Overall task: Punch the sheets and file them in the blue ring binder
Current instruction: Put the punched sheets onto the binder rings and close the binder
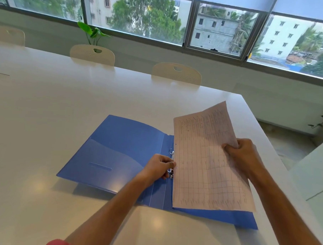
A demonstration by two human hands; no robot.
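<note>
The blue ring binder [118, 150] lies open on the white table [65, 99], its metal rings [171, 163] at the spine. Pinkish sheets [203, 161] with a hand-drawn grid stand over the binder's right half, their left edge at the rings. My left hand [157, 167] pinches that left edge right at the rings. My right hand [242, 155] grips the sheets' right edge and lifts it off the cover. No punch is in view.
Two cream chair backs [92, 54] [176, 73] stand at the table's far side below the windows, with a green plant [92, 33] behind. The table's right edge [264, 130] runs close to the binder; another white surface [314, 175] is at far right.
</note>
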